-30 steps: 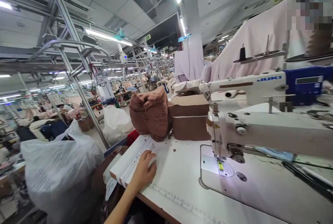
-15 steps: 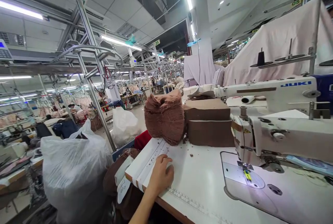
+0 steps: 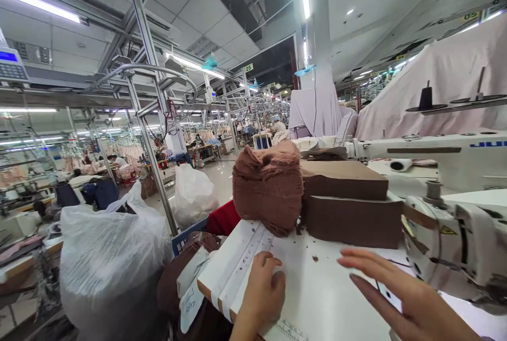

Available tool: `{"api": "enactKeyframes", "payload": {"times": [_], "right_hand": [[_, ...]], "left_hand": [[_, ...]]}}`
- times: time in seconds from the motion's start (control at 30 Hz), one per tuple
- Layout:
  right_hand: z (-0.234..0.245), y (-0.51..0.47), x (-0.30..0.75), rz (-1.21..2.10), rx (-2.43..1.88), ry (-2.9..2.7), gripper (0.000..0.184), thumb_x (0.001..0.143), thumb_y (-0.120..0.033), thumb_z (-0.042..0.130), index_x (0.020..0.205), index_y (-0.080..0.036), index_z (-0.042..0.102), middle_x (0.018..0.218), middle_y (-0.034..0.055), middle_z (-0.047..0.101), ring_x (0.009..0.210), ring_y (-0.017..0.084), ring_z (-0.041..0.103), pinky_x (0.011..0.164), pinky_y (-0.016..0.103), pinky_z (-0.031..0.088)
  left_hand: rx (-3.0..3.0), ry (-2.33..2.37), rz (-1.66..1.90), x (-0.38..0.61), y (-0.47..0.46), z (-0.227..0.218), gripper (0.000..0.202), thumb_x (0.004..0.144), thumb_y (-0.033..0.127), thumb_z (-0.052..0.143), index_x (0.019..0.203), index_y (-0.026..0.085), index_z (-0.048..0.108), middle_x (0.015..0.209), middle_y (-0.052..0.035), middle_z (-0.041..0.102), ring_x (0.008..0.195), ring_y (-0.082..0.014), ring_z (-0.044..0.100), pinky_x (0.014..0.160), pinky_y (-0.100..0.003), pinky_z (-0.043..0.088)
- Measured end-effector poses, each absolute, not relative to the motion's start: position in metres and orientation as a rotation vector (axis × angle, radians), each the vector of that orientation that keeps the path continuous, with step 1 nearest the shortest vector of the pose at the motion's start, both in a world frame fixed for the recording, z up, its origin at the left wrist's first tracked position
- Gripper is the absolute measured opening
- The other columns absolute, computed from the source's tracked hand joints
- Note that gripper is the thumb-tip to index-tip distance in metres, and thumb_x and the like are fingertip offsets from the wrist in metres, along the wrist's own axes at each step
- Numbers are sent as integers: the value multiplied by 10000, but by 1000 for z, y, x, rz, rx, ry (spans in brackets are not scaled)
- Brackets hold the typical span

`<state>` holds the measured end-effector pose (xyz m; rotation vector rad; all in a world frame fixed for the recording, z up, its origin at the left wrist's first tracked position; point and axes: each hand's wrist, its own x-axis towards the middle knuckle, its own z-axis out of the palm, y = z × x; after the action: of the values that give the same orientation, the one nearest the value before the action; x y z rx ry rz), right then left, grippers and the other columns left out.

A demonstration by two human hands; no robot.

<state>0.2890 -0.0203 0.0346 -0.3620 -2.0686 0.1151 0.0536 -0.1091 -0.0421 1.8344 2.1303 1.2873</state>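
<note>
My left hand (image 3: 263, 291) rests on the white sewing table (image 3: 317, 299) near its left end, fingers loosely bent and thumb apart, with nothing in it. To the right, my right hand (image 3: 400, 296) hovers over the tabletop, open with its fingers stretched out, covering part of the sewing plate. Beyond my left hand stands a thick bundle of brown fabric pieces (image 3: 267, 190), pinched in at its middle. Beside the bundle lie two neat stacks of flat brown pieces, the upper stack (image 3: 344, 180) on the lower stack (image 3: 354, 222). Neither hand touches them.
A sewing machine head (image 3: 439, 246) stands at the right, a second machine (image 3: 455, 159) behind it. Small brown scraps dot the tabletop. Left of the table are a large white plastic bag (image 3: 114, 256), another bag (image 3: 194, 196), brown cloth (image 3: 170, 283) and a metal post (image 3: 152, 156).
My right hand has come into view from the lower right, fingers extended. My left hand stays on the table. The view has shifted, and the bundle and stacks look nearer.
</note>
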Motion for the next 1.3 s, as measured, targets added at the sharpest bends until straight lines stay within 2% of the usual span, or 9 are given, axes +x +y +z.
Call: {"api": "enactKeyframes", "payload": {"times": [0.13,0.27,0.37,0.5,0.6,0.67,0.73,1.03,1.3], "right_hand": [[97,-4,236,102,-426,-1956,335,929,-469,401,1013,-228,618,1106,74,627,932,216,643,532,243,552],[158,30,183,12,-441,-1934,345,906,-396,371,1102,-182,559,1174,107,574,1015,240,589,714,333,551],[184,62,146,-99,-456,-1998,471,881,-377,358,1230,-93,499,1295,172,489,1229,312,423,993,500,395],[165,93,124,-241,-450,-2210,383,807,-331,456,1123,-152,579,1141,143,609,1073,325,547,850,564,452],[129,98,132,-385,-414,-2198,288,819,-246,412,1017,-192,614,1062,110,646,1021,290,578,830,509,457],[110,97,141,-474,-375,-2131,286,859,-258,389,1043,-209,601,1065,97,644,1003,280,585,797,472,459],[99,95,147,-546,-319,-2080,272,887,-266,377,1057,-222,586,1069,77,639,983,269,590,772,442,451],[81,93,152,-654,-165,-1972,284,895,-240,363,1093,-215,565,1083,75,622,1004,263,572,848,431,375],[73,94,162,-671,-135,-1944,323,889,-244,362,1140,-212,562,1141,91,610,1030,290,579,811,446,420]], "left_hand": [[1769,2118,1354,54,-109,-53,339,755,46,466,1048,160,592,1165,-123,535,1144,-218,507,1022,-410,410],[1837,2094,1430,54,-105,-50,349,737,30,472,1023,188,594,1220,-120,526,1227,-247,461,1058,-465,380],[2120,2061,1560,47,-87,1,352,800,75,444,1107,217,542,1252,-101,531,1314,-238,382,1087,-466,360],[2630,2231,1416,16,-37,112,659,724,21,404,1365,102,274,1378,-133,449,1387,-209,260,1141,-408,282],[2741,2340,1171,-18,-8,158,678,665,24,476,1330,133,395,1302,-134,531,1315,-327,364,1123,-602,151],[2745,2429,1072,-38,-3,157,427,674,53,519,1087,140,584,1040,-121,644,1103,-335,538,1066,-655,193],[2755,2487,1054,-52,-8,139,331,684,56,520,979,176,611,986,-86,642,1069,-306,544,1039,-601,275],[2917,2549,1307,-63,-33,85,451,725,117,520,1159,225,580,1079,-94,550,1072,-265,458,1020,-451,264],[2907,2562,1577,-63,-52,67,396,821,67,429,1127,247,603,896,-60,513,906,-206,446,910,-370,312]]}}
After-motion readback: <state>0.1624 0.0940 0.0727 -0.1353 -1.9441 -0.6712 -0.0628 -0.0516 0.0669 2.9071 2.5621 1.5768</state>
